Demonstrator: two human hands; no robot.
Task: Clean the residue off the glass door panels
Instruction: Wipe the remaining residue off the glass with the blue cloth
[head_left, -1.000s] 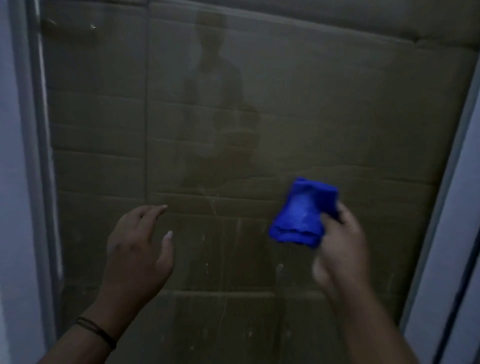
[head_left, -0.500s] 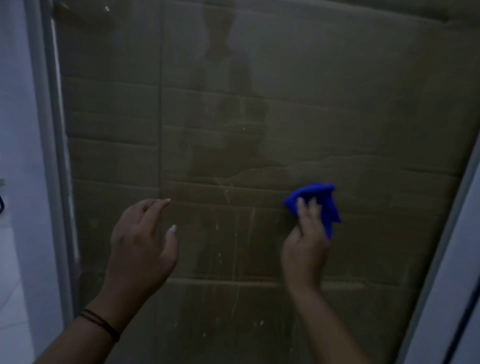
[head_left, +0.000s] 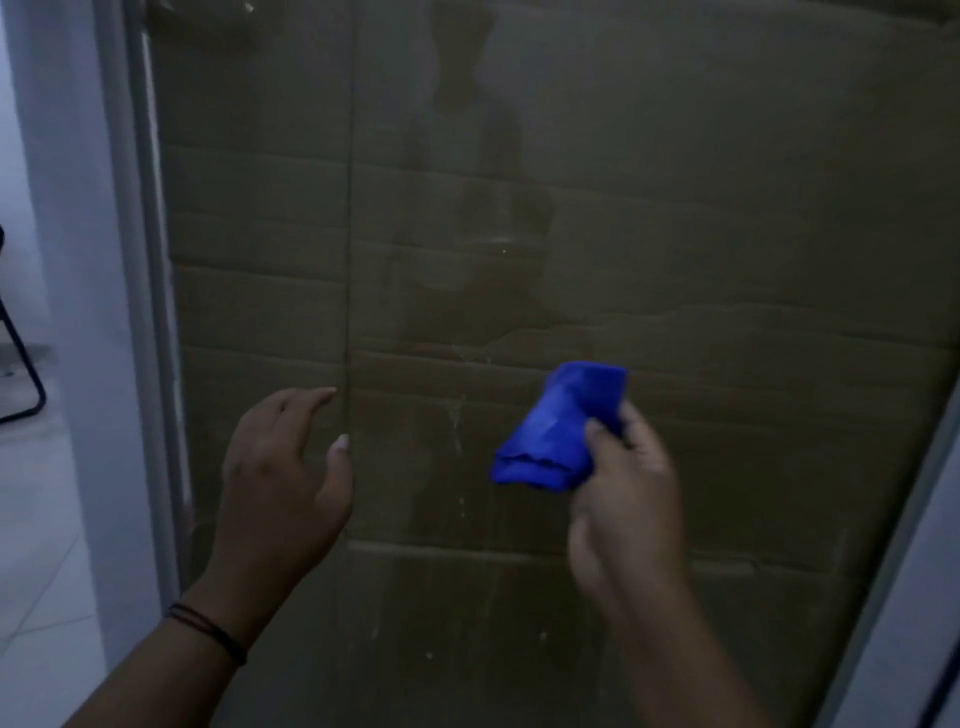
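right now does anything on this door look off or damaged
No damage shows. The glass panel carries pale streaks and specks between the left hand and the blue cloth gripped by the right hand.

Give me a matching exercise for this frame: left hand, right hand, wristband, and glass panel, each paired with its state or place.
Things:
1. left hand
2. right hand
3. wristband
4. glass panel

States:
A. streaked with pale residue specks, cardboard behind it
B. grips a bunched blue cloth
C. dark, round the left wrist
D. fingers spread, holding nothing, raised near the glass

Pairs: 1-D, 2-B, 3-C, 4-A
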